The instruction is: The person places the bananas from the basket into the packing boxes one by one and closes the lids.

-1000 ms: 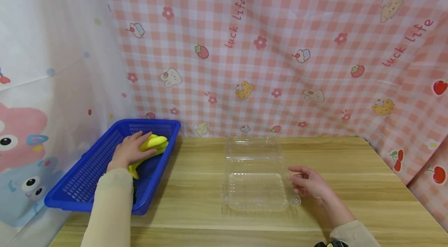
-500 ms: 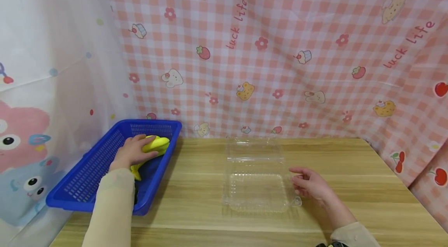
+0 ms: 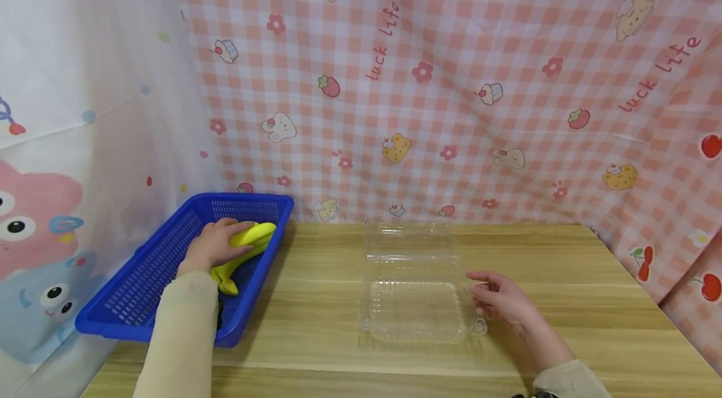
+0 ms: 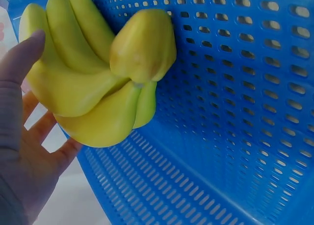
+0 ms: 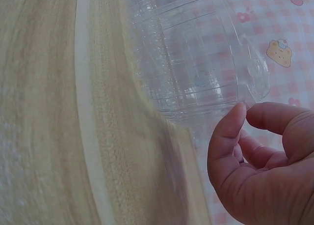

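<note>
- The left hand has its grip closed around the bunch of bananas, thumb on one side, fingers on the other; the bunch is inside the blue basket, near its right wall;
- For good holding, the pressure should probably be even, as the stem end could tilt down; any lifting is best made straight up, since the basket's wall stands between bananas and box;
- The right hand is at the edge of the clear plastic box on the worktop; whether its fingertips pinch it, one cannot tell;
- A dark thing, partly hidden by the left sleeve, is also in the basket.
</note>
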{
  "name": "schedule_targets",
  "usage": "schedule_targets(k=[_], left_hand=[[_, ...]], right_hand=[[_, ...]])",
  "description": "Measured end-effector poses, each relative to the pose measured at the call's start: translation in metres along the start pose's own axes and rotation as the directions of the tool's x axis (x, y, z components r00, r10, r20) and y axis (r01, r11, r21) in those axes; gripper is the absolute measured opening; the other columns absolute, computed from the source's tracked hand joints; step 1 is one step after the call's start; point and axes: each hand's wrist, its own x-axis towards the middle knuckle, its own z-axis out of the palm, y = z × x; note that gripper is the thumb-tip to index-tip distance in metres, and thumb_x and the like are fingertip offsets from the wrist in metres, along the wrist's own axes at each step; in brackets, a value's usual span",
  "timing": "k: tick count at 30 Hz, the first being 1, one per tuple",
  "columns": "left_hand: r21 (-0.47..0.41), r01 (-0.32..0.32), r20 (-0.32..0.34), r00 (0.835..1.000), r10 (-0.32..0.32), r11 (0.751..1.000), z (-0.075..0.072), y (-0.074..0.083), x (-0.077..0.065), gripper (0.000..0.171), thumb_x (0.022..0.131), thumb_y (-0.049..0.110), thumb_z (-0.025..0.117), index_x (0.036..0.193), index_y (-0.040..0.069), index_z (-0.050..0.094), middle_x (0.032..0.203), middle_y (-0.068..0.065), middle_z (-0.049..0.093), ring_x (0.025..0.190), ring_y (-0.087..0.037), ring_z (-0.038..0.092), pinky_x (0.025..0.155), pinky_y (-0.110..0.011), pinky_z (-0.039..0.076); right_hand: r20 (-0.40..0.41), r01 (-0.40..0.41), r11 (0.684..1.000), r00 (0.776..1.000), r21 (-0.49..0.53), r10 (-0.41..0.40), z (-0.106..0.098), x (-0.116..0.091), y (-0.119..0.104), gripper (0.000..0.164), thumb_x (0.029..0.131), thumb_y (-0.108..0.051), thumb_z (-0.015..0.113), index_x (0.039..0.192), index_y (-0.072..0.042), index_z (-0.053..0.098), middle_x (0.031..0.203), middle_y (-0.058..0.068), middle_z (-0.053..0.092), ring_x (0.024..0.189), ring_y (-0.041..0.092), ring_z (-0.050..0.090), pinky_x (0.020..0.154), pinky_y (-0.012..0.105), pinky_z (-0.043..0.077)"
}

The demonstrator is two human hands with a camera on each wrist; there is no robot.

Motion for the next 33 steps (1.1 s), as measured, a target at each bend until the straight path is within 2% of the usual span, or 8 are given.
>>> schedule_targets(k=[6,12,23,33], left_hand=[[-0.017,-0.025,-0.010,1.000,0.025,1.000,-0.0005,0.0007,-0.0006,0.058,0.091,0.031,0.069,0.144,0.011,0.053,0.138,-0.031,0.046,0.119,-0.053,0.047,0.094,-0.070,0.040],[-0.018,-0.024,-0.022,0.999,0.024,1.000,-0.0014,0.0018,0.0005,0.057,0.090,0.028,0.071,0.141,0.009,0.055,0.136,-0.030,0.048,0.116,-0.051,0.050,0.093,-0.068,0.042],[0.008,-0.025,-0.049,0.998,0.025,1.000,-0.0046,0.0038,0.0002,0.054,0.087,0.027,0.072,0.136,0.008,0.060,0.133,-0.030,0.052,0.114,-0.051,0.050,0.091,-0.069,0.042],[-0.004,-0.021,-0.102,0.995,0.021,1.000,-0.0051,0.0035,0.0003,0.052,0.087,0.026,0.070,0.134,0.007,0.062,0.133,-0.028,0.052,0.113,-0.051,0.048,0.087,-0.068,0.044]], right_hand=[[-0.003,0.000,1.000,1.000,0.001,0.000,0.0005,-0.0009,-0.0002,0.049,0.100,0.000,0.051,0.141,0.018,0.031,0.091,0.007,0.054,0.073,0.009,0.056,0.062,0.021,0.054],[-0.004,0.004,1.000,1.000,-0.009,-0.004,0.0002,-0.0004,0.0002,0.049,0.100,0.000,0.051,0.141,0.018,0.031,0.092,0.007,0.054,0.073,0.009,0.056,0.061,0.021,0.054],[0.009,0.012,1.000,1.000,0.009,-0.012,-0.0005,-0.0006,0.0016,0.050,0.100,0.000,0.052,0.141,0.018,0.031,0.091,0.006,0.053,0.072,0.009,0.055,0.061,0.021,0.053],[-0.001,-0.006,1.000,1.000,-0.004,0.006,-0.0005,0.0000,0.0013,0.050,0.100,-0.002,0.052,0.142,0.016,0.032,0.094,0.008,0.053,0.073,0.010,0.055,0.061,0.021,0.054]])
